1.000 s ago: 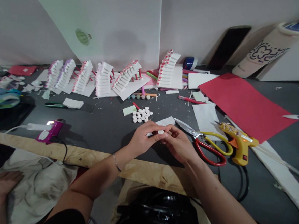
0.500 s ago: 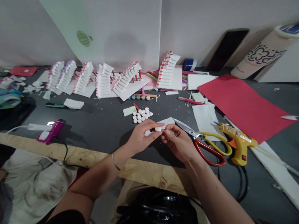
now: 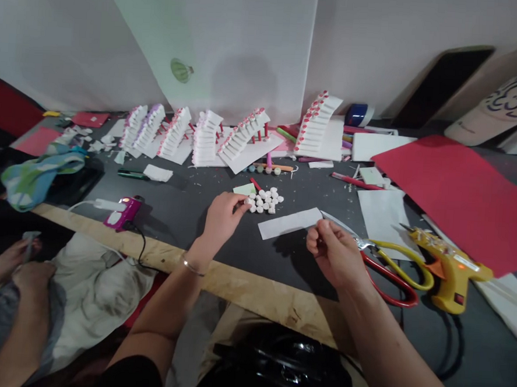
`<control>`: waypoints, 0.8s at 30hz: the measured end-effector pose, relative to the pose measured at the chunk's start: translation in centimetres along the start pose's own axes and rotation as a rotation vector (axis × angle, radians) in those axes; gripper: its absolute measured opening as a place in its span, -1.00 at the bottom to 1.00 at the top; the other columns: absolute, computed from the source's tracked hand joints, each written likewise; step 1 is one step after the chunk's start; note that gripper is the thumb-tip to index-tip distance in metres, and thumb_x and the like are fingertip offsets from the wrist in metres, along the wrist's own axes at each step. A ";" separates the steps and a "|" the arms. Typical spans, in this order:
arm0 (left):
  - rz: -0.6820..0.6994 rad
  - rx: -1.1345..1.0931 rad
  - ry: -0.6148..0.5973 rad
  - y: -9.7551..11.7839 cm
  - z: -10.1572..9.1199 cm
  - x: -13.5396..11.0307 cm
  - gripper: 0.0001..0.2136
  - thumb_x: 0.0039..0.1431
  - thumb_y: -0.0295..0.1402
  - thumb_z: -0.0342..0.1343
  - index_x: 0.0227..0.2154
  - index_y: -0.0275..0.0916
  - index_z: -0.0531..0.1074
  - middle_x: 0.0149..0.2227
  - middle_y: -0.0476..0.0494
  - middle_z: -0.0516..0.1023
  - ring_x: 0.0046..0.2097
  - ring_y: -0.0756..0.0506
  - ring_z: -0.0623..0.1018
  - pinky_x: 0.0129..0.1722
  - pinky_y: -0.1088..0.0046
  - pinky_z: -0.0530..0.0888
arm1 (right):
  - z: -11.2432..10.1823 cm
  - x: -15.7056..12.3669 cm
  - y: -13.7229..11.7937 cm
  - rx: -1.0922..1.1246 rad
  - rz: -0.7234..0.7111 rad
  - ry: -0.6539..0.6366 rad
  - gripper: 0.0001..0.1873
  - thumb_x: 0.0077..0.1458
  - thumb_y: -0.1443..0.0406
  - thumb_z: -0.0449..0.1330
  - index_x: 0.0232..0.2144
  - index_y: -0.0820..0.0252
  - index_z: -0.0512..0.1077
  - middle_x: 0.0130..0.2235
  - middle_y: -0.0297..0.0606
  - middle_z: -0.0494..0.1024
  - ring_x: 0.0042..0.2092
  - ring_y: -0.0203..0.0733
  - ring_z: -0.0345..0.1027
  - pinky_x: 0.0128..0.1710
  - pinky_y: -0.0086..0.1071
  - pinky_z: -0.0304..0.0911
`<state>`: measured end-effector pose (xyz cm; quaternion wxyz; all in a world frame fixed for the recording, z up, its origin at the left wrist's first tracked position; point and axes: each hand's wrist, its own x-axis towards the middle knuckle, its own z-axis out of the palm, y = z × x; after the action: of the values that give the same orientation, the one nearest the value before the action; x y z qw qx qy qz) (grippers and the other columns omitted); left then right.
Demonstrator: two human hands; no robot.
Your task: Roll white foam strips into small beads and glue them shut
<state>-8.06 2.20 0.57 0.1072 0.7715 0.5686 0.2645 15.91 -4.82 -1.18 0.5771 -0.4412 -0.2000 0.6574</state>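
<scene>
Centre frame: left hand (image 3: 222, 216) touches the discs (image 3: 265, 200), grip unclear; right hand (image 3: 331, 251) is curled closed beside the strip (image 3: 289, 223).

Dim, even indoor light; wide-angle warping at soft edges.

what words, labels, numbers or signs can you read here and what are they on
No text here can be read.
Beige tube: a dark flower doodle; the small print below it is too blurred to read.
Green sticker on the white board: too small to read.
Glue gun: no legible marking.
</scene>
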 end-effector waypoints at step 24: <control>0.000 0.086 0.009 -2.2 2.1 -0.1 -0.83 0.27 -0.39 0.05 -0.14 -0.22 0.49 -0.23 -0.17 0.49 -0.15 -0.14 0.47 -0.09 0.30 0.44 | 0.2 -0.3 0.5 -0.003 -0.056 -0.108 -0.55 0.05 0.03 0.32 -0.65 0.14 0.28 -0.62 -0.44 0.24 -0.55 -0.37 0.08 -0.56 -0.45 0.05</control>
<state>-8.78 3.14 -2.24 0.0712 0.7743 0.5799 0.2431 15.41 -5.15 -1.37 0.5832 -0.4002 -0.2442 0.6635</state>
